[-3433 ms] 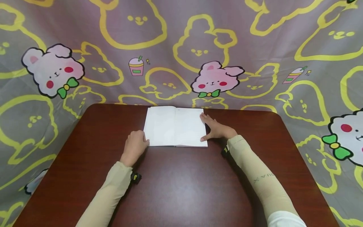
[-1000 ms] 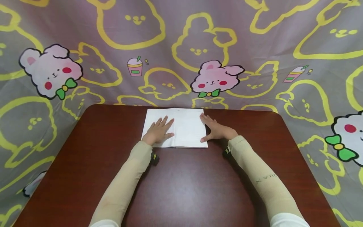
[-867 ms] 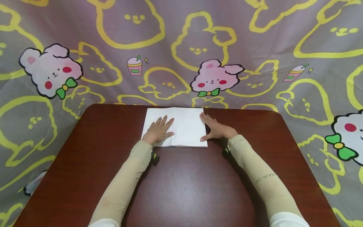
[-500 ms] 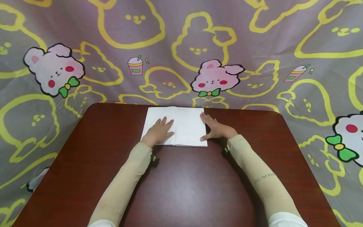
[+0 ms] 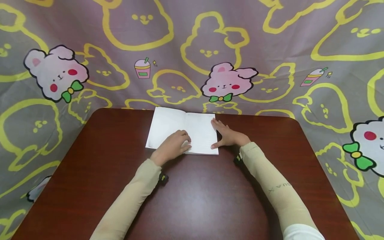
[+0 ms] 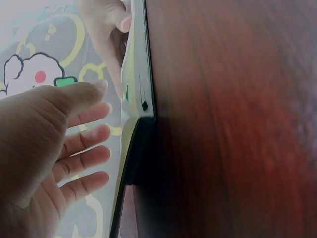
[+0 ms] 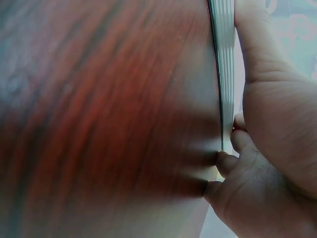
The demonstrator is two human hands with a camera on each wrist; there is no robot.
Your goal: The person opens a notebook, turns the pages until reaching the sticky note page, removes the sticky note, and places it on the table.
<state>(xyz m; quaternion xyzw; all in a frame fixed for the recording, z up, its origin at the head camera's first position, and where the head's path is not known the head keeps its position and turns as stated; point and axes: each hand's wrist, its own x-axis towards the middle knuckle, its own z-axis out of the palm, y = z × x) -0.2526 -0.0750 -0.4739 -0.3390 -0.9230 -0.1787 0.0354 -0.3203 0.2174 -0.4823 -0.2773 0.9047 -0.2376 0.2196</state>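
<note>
An open notebook [image 5: 201, 130] with white pages lies near the table's far edge in the head view. Its left half is tilted up; the left wrist view shows a dark gap beneath its dark cover [image 6: 130, 158]. My left hand [image 5: 171, 148] is over the lower part of the centre fold, fingers loosely bent; in its wrist view thumb and fingers are spread apart with nothing between them. My right hand [image 5: 229, 137] rests on the right edge, thumb on the page's lower corner and fingers toward the upper one. Its wrist view shows the page stack [image 7: 226, 64] beside the thumb.
The notebook lies on a reddish-brown wooden table [image 5: 192, 200] with rounded far corners. A grey curtain [image 5: 180, 40] with yellow outlines and cartoon rabbits hangs around its back and sides. Small black wrist cameras [image 5: 163, 179] are strapped below both hands.
My left hand first went from the left edge onto the left page and lay flat there; now its fingers have bent and shifted toward the fold. The notebook's left half has risen. My right hand stayed.
</note>
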